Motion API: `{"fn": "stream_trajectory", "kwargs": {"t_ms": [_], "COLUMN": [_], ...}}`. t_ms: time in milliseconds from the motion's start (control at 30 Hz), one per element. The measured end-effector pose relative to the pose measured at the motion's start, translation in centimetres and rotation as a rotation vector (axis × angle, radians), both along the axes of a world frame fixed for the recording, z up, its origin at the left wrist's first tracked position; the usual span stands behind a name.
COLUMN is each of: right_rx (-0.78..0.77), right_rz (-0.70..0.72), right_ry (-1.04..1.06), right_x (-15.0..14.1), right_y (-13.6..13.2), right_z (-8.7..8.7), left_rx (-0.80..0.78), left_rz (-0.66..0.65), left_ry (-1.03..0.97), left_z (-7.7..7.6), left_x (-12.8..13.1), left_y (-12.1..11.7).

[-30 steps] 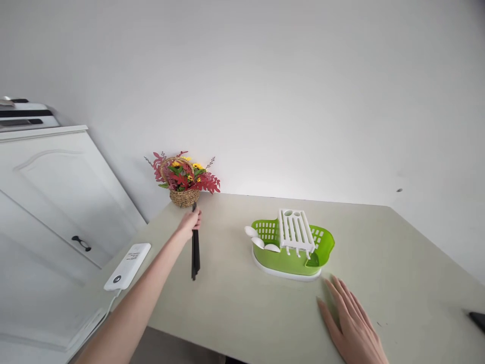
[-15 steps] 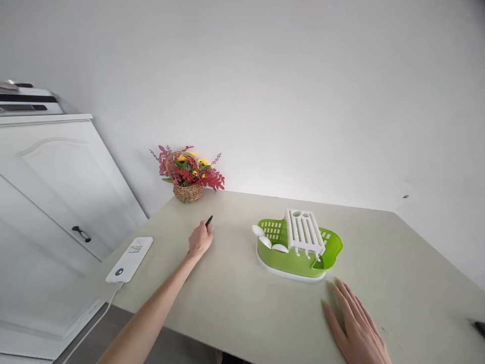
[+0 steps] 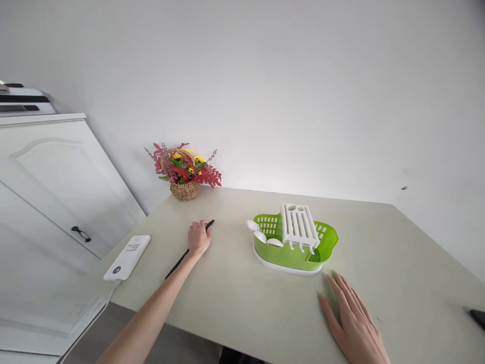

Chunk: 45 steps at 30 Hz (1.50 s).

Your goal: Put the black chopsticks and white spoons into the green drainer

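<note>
My left hand [image 3: 199,238] is closed around a thin black stick [image 3: 177,264] on the left half of the table. One end pokes out past the fingers, and the long part runs back beside my wrist toward the front edge. What kind of stick it is, I cannot make out. My right hand [image 3: 356,323] lies with its fingers stretched and apart at the front right, near a green plastic basket [image 3: 288,258] on a white base. White spoons [image 3: 275,242] rest at the basket's left side. Across its top sits a white slotted rack [image 3: 300,225] with small hooks.
A wicker basket of artificial flowers [image 3: 184,190] stands at the back left against the wall. At the left edge lies a white power strip-like device [image 3: 128,258] with a cable. A white cabinet [image 3: 45,202] is beside the table. A black object [image 3: 478,317] shows at far right.
More of the black stick shows behind my left hand, which has turned slightly around it. My right hand stays spread by the basket. The whole view has shifted a little.
</note>
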State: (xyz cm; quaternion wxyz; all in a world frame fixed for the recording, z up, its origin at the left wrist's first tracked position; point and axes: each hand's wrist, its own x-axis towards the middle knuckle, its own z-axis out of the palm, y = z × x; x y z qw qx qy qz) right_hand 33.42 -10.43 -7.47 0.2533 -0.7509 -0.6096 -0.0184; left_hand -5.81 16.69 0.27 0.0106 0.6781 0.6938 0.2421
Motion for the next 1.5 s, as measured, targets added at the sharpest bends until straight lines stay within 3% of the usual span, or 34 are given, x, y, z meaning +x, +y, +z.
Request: {"fn": "stream_trajectory", "kwargs": {"t_ms": [133, 233, 367, 433, 500, 600, 800, 1033, 1300, 1500], "right_rx": [-0.031, -0.036, -0.014, 0.001, 0.021, 0.043, 0.063, 0.067, 0.078, 0.075], "right_rz": [0.000, 0.000, 0.002, -0.011, -0.023, -0.025, -0.016, -0.007, -0.003, -0.004], "right_ry": [0.013, 0.016, 0.026, 0.036, 0.041, 0.039, 0.036, 0.011, -0.003, -0.013], "right_x": [0.3, 0.3, 0.0, -0.3, -0.6, -0.9, -0.7, -0.7, -0.6, -0.7], "right_y": [0.0, 0.0, 0.0, 0.0, -0.1, 0.0, 0.2, 0.1, 0.1, 0.2], "right_z": [-0.2, -0.2, 0.2, 0.6, 1.0, 1.2, 1.0, 1.0, 0.9, 1.1], "left_rx": [0.120, 0.198, 0.196, 0.114, 0.068, 0.089, 0.356, 0.472, 0.573, 0.651], "left_rz": [-0.054, -0.214, -0.664, -0.913, -1.065, -1.161, -1.180, -1.076, -1.029, -1.037], "left_ry": [-0.026, -0.065, -0.329, -0.305, -0.218, -0.065, 0.094, 0.045, 0.080, 0.018], "left_z": [1.4, 4.3, 9.7, 11.9, 13.1, 13.1, 11.2, 10.8, 10.7, 11.6], "left_x": [1.5, 3.9, 8.3, 10.2, 11.8, 13.2, 13.7, 14.8, 15.4, 15.7], "left_y": [-1.0, -2.5, -5.4, -6.6, -7.3, -7.2, -4.9, -2.9, -2.5, -2.2]}}
